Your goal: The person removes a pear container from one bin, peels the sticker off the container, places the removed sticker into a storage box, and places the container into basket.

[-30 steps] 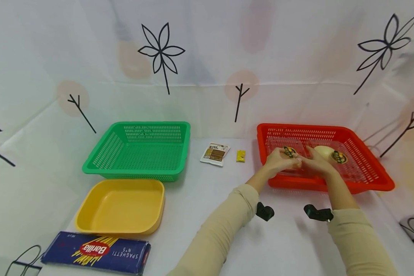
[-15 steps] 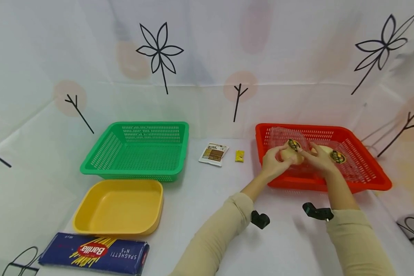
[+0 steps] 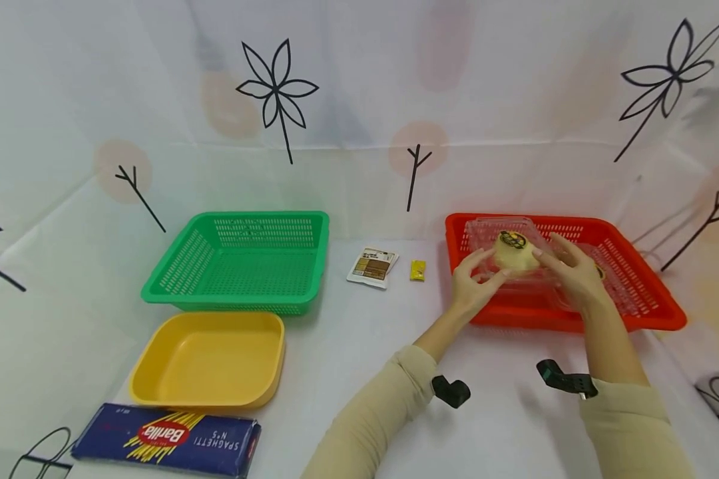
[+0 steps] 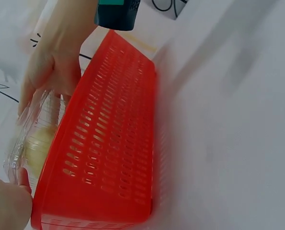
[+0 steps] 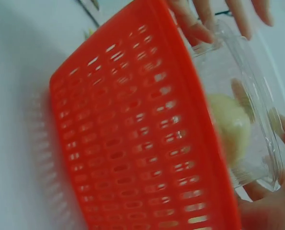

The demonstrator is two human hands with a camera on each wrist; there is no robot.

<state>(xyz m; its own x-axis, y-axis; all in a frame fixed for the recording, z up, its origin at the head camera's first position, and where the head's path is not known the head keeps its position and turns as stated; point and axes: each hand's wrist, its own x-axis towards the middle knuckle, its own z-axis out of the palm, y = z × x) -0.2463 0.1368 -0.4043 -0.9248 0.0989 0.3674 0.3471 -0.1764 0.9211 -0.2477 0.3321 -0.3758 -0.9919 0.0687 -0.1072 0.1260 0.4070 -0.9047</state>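
Observation:
A clear plastic clamshell box (image 3: 485, 233) is raised and tilted over the red basket (image 3: 515, 316). Inside it is a pale yellow rounded item of unclear kind (image 3: 518, 258), with a black-and-yellow sticker (image 3: 512, 239) over it. My left hand (image 3: 471, 286) holds the box's left side, thumb in front. My right hand (image 3: 578, 276) grips its right side. In both wrist views the box (image 5: 250, 72) shows above the basket rim, between the two hands. A second clear box (image 3: 611, 276) lies at the basket's right, partly hidden by my right hand.
A green basket (image 3: 257, 286) stands at back left, with a yellow tray (image 3: 216, 366) in front of it. A blue spaghetti pack (image 3: 168, 439) lies nearest. Flat sachets (image 3: 373, 267) and a small yellow packet (image 3: 417, 270) lie between the baskets.
The box has come up and shifted slightly right between both hands. My hands have spread apart, and my right hand now covers more of the second box.

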